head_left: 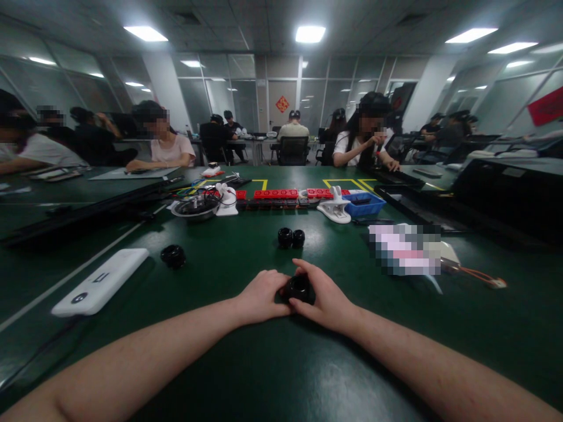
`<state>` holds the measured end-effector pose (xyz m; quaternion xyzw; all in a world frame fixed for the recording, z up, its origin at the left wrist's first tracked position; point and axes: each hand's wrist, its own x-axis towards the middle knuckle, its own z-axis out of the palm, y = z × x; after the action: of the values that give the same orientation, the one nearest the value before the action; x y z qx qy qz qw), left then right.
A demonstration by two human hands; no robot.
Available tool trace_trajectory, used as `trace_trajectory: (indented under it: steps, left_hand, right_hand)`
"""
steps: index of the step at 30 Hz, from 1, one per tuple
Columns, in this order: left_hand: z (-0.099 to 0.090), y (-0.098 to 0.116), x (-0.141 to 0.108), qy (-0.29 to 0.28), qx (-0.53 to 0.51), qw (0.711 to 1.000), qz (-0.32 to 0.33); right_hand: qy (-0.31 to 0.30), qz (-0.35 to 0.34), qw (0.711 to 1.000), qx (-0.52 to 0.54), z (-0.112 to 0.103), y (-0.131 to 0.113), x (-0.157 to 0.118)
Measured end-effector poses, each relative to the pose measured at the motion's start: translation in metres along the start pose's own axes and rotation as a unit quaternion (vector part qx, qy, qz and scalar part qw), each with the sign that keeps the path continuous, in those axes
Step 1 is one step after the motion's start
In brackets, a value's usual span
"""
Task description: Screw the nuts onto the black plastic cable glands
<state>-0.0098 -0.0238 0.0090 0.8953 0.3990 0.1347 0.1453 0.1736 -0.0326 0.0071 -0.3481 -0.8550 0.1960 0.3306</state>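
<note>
Between my two hands is a short black cylinder-shaped part (299,288) with a round hole in its end. My left hand (263,295) is closed, its fingers gripping the part's left side. From the right, my right hand (329,298) wraps round the same part with thumb and fingers. The hands partly hide it, so its kind is unclear. Just beyond them, two similar black round parts (285,237) stand side by side on the green table (211,375). Another ribbed black part (173,256) sits farther left.
A white power strip (102,281) with its cable lies left. Right are a blurred packet (402,249) and an orange cord (481,275). Farther back stand white clips (336,206), a blue tray (364,203) and a red strip (276,194). Several people sit beyond.
</note>
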Motion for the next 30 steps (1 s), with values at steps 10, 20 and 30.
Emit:
trace_trajectory:
  steps: [10,20,30]
  left_hand:
    - [0.0029,-0.0022,0.0004,0.006,0.005,1.000,0.006]
    - [0.0034,-0.0030,0.0002,0.004,-0.004,1.000,-0.002]
    - [0.0002,0.0000,0.0004,0.005,0.002,1.000,0.006]
  right_hand:
    - [-0.029,-0.013,0.999,0.011,-0.0039,-0.0038,0.0003]
    - [-0.026,-0.030,0.998,0.045,-0.0021,-0.0010,-0.0016]
    - [0.007,0.043,0.998,-0.044,-0.0039,-0.0042,0.0025]
